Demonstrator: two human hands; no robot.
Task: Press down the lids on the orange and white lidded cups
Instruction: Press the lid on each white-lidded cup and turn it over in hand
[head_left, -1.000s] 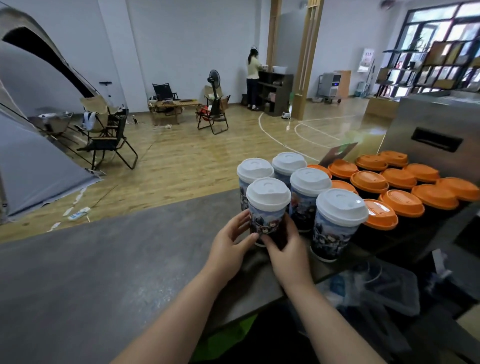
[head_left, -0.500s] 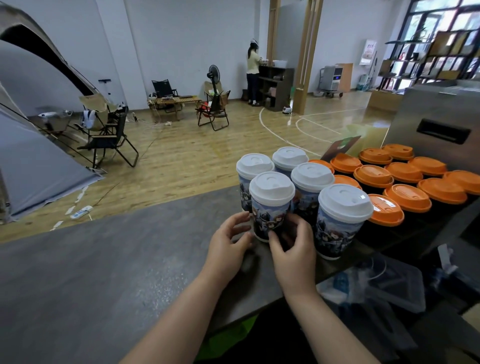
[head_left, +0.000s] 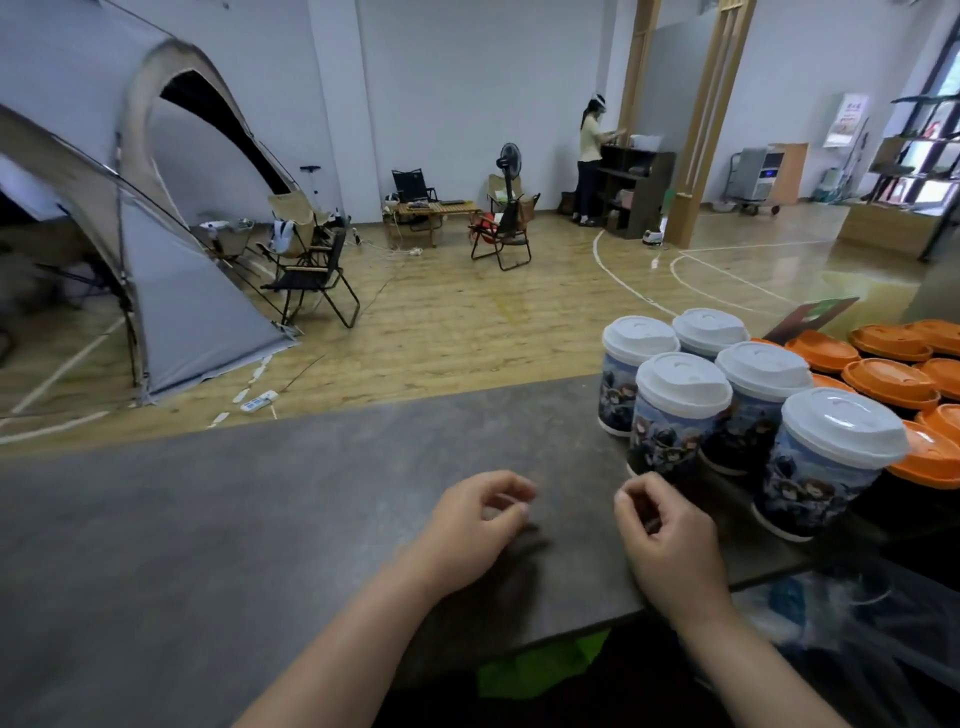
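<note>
Several white-lidded printed cups stand together at the right of the grey table (head_left: 260, 519); the nearest front one (head_left: 675, 415) sits just beyond my right hand. Behind and to their right are several orange-lidded cups (head_left: 891, 382). My left hand (head_left: 475, 525) hovers over bare table left of the cups, fingers loosely curled, holding nothing. My right hand (head_left: 665, 535) is a little in front of the front cup, also loosely curled and holding nothing. Neither hand touches a cup.
Clear plastic packaging (head_left: 857, 608) lies below the table's front edge at the right. Beyond the table is a wooden floor with a grey tent (head_left: 156, 270), folding chairs (head_left: 311, 275) and a person (head_left: 589, 161) standing at a far shelf.
Both hands have let go of the front white-lidded cup and drawn back toward me. The view has swung left, so the cups now sit at the right.
</note>
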